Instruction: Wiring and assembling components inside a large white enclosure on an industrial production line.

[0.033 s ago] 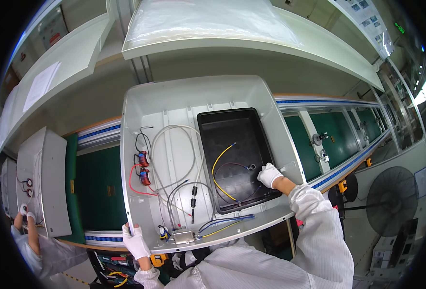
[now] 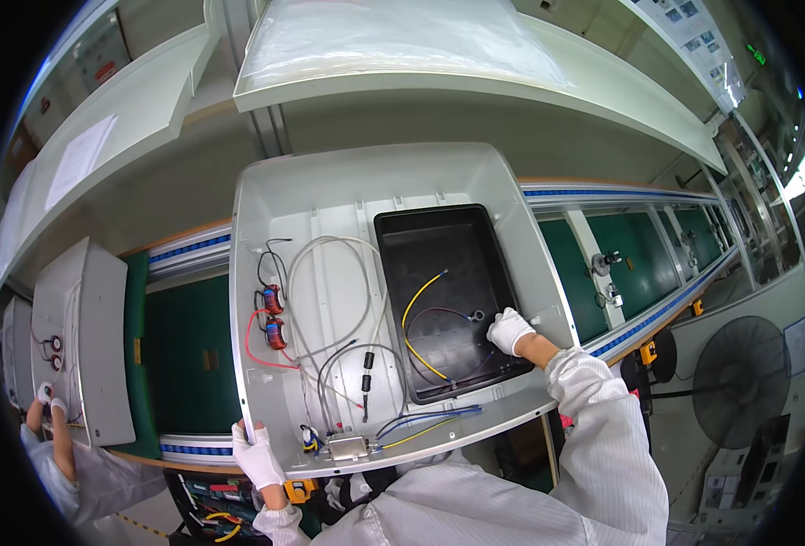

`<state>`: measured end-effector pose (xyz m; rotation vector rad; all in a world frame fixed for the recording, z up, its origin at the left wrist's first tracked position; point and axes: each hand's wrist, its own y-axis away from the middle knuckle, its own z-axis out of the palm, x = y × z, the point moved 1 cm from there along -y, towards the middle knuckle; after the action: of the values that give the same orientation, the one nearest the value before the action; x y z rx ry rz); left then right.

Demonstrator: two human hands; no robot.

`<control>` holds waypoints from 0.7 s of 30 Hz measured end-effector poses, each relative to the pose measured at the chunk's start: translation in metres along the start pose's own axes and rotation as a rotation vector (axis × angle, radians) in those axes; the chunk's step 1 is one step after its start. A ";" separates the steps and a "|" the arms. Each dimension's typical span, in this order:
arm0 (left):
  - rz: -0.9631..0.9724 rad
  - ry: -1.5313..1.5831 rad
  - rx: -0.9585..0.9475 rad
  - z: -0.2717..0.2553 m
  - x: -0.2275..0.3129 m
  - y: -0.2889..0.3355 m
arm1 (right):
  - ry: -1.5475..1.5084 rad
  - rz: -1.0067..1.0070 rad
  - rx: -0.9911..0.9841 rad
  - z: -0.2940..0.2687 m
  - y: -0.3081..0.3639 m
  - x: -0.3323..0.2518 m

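Note:
A large light-grey open casing (image 2: pixel 334 168) sits across the conveyor line before me. My left hand (image 2: pixel 257 458), in a white glove, is closed round its near left corner. My right hand (image 2: pixel 510 331), also gloved, has its fingers curled together at the right side of a black tray (image 2: pixel 434 217) inside the casing; what they hold, if anything, is hidden. A yellow wire (image 2: pixel 409 332) and a dark wire with a small ring-shaped part (image 2: pixel 478 316) lie in the tray. Left of it are two red-wound coils (image 2: pixel 275 318), looped grey cable (image 2: pixel 366 282) and a metal box-shaped part (image 2: pixel 348 447).
A similar casing (image 2: pixel 102 337) stands farther left, where a co-worker's gloved hands (image 2: pixel 46 396) reach in. Above hangs a shelf (image 2: pixel 475 89) with plastic-wrapped material. The roller conveyor (image 2: pixel 621 246) runs on to the right, near a black fan (image 2: pixel 742 380).

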<state>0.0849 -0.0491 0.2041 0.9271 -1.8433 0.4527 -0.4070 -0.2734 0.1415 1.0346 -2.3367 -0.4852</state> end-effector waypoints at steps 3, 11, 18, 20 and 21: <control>-0.020 0.030 -0.040 -0.001 0.005 0.000 | -0.027 0.057 -0.034 0.002 -0.008 0.002; 0.062 -0.134 0.032 -0.001 0.015 0.007 | -0.210 0.296 0.033 -0.022 -0.027 -0.008; 0.022 -0.096 0.074 0.001 0.008 0.003 | -0.689 0.180 0.301 -0.134 -0.030 -0.078; 0.010 -0.078 0.054 0.002 0.005 0.003 | -1.113 -0.056 0.341 -0.169 -0.034 -0.121; 0.015 -0.067 0.047 0.001 0.004 0.003 | -1.262 -0.196 0.242 -0.184 -0.037 -0.142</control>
<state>0.0806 -0.0497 0.2076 0.9717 -1.9085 0.4815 -0.1954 -0.2086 0.2221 1.2775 -3.4414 -1.2215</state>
